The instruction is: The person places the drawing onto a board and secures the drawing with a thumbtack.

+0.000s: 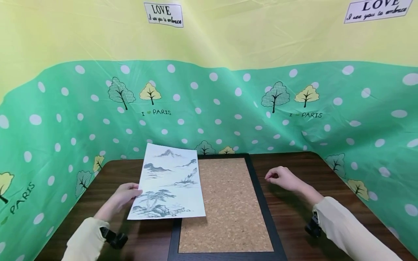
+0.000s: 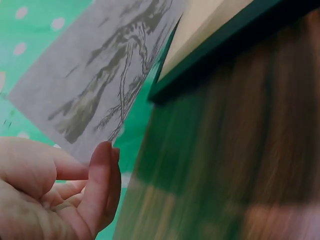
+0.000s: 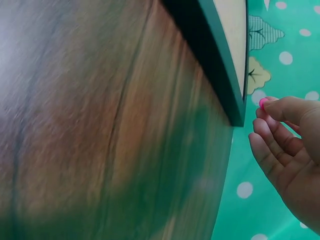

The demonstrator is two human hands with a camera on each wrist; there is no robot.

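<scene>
My left hand (image 1: 125, 194) pinches the left edge of a white sheet of paper (image 1: 169, 181) printed with a grey ink landscape of mountains and trees. The sheet is tilted above the left part of a black-framed cork board (image 1: 228, 206) and hides some of it. In the left wrist view, thumb and fingers (image 2: 102, 175) hold the sheet near a corner. To the right of the board, apart from it, my right hand (image 1: 287, 178) is raised over the table. Between its thumb and index finger sits a small, rounded pink object (image 3: 262, 103), mostly covered by the fingertips.
The board lies flat on a dark brown wooden table (image 1: 300, 224). Behind and around the table hangs a green and yellow cloth (image 1: 215, 101) with white dots and trees. Each wrist bears a small black camera (image 1: 115, 239).
</scene>
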